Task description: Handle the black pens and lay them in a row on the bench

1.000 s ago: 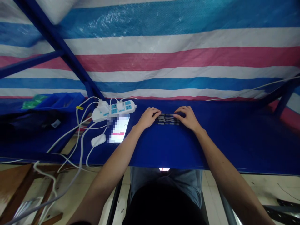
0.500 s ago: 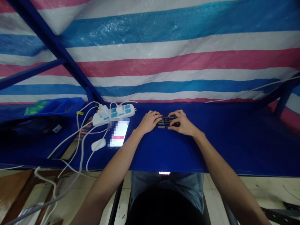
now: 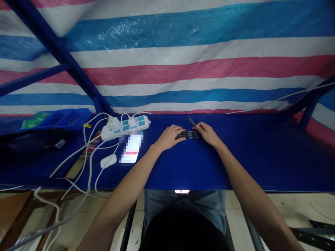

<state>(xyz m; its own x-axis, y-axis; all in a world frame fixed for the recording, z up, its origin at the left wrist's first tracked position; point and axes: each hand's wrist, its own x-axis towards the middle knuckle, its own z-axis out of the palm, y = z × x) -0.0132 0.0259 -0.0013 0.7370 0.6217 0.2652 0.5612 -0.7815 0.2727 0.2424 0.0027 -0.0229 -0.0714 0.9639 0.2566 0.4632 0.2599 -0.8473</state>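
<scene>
Several dark pens (image 3: 190,134) lie side by side on the blue table (image 3: 183,167), in front of me. My left hand (image 3: 170,136) is closed around their left ends. One separate dark pen (image 3: 191,120) is pinched in my right hand (image 3: 205,132), just right of the row. That pen slants up and to the left, its far end off the row. The fingertips of my right hand are near the right ends of the other pens.
Left of my hands are a white power strip (image 3: 125,128) with plugs, a phone (image 3: 132,148) with a lit screen and a white adapter (image 3: 108,161). White cables run over the table's left part. Blue bins (image 3: 65,118) stand farther left.
My right hand has turned and moved slightly right, and now holds one pen apart from the group. My left hand stays at the left ends. The view has shifted slightly.
</scene>
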